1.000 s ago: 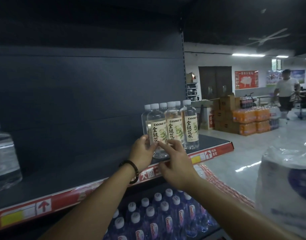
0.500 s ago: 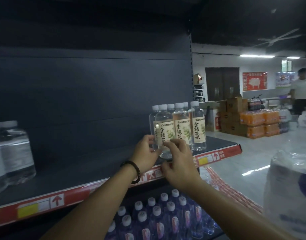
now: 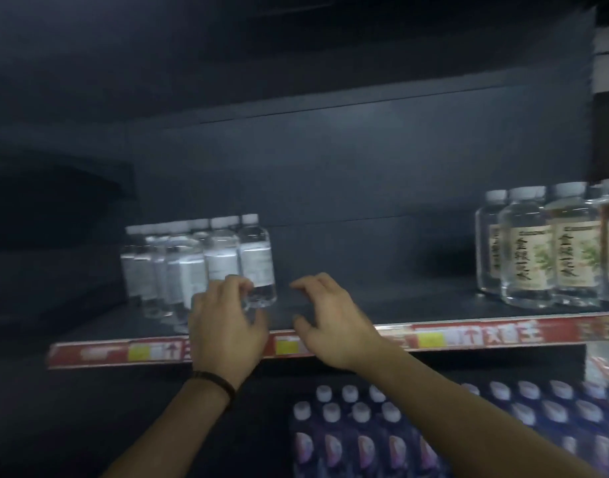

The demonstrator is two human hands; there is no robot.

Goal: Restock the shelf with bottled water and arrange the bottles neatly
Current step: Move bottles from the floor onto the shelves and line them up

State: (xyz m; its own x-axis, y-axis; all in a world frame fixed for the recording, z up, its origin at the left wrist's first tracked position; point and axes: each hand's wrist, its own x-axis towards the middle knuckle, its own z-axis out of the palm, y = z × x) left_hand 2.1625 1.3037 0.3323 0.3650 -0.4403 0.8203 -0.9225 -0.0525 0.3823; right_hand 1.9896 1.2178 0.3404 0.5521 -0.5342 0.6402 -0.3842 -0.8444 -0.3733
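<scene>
Left fingers (image 3: pixel 239 286) curl against the base of the rightmost clear plastic white-label water bottle (image 3: pixel 256 257), too blurry to call it a grip; right fingers (image 3: pixel 306 282) are loosely spread, holding nothing; left hand (image 3: pixel 223 332) and right hand (image 3: pixel 334 322) are near each other above the red price strip (image 3: pixel 468 334); that bottle stands with its cluster of clear bottles (image 3: pixel 172 267) on the dark metal shelf (image 3: pixel 365 305); beige-label bottles (image 3: pixel 544 257) are well apart, far right.
</scene>
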